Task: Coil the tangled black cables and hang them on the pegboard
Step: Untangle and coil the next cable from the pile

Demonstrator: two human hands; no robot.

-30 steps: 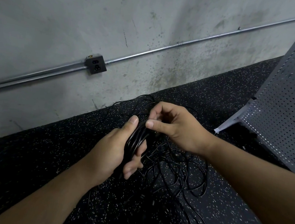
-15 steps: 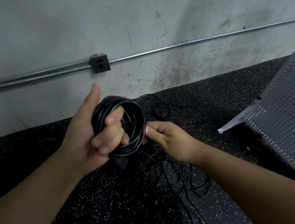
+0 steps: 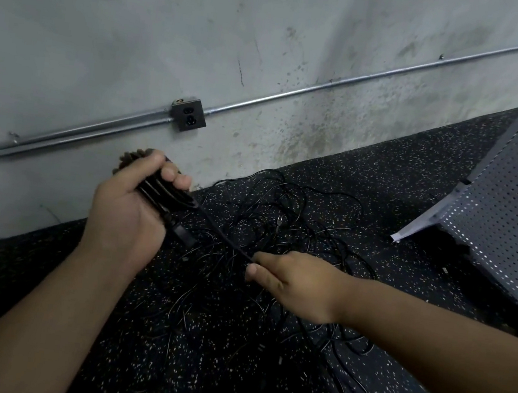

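Speckled floor (image 3: 414, 196): left hand (image 3: 125, 212) clutches 1 coil (image 3: 167, 191); right hand (image 3: 293, 282) pinches its strand (image 3: 226, 238).

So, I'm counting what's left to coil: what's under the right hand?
Tangled black cables on the speckled floor; the right hand pinches one strand. Anything directly beneath the hand is covered.

Both forearms extended forward, both hands gripping.
Left hand (image 3: 132, 210): held higher, fingers curled round the cable coil (image 3: 166, 193). Right hand (image 3: 293, 282): lower, back facing up, thumb and forefinger pinching the cable strand (image 3: 229, 240).
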